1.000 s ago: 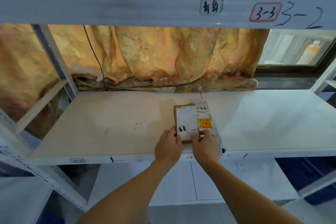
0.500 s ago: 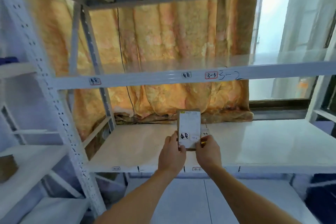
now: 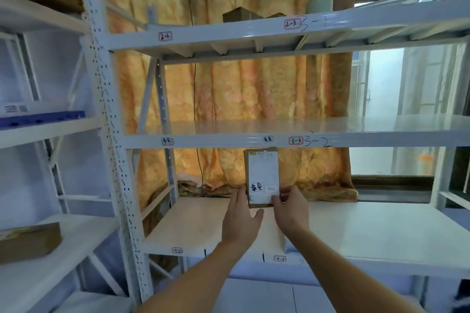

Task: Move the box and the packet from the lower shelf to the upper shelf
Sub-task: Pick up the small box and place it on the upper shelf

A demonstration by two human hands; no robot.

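Observation:
A flat brown box (image 3: pixel 263 175) with a white label and dark handwriting stands upright in the air. My left hand (image 3: pixel 240 221) grips its lower left edge and my right hand (image 3: pixel 291 211) its lower right corner. The box hangs above the lower shelf (image 3: pixel 203 223), and its top edge reaches just under the front beam of the upper shelf (image 3: pixel 229 139). The packet does not show; it may be hidden behind the box.
The upper shelf board (image 3: pixel 356 122) is bare and glossy. Brown boxes (image 3: pixel 237 15) sit on the top shelf. The left rack holds a brown carton (image 3: pixel 28 241) and a blue item (image 3: pixel 40 118). An orange curtain (image 3: pixel 254 89) hangs behind, with a window (image 3: pixel 412 99) at the right.
Both hands have lifted the box off the lower shelf and tipped it upright, raising it towards the upper shelf. The packet, seen beside the box before, no longer shows. My view has tilted upward.

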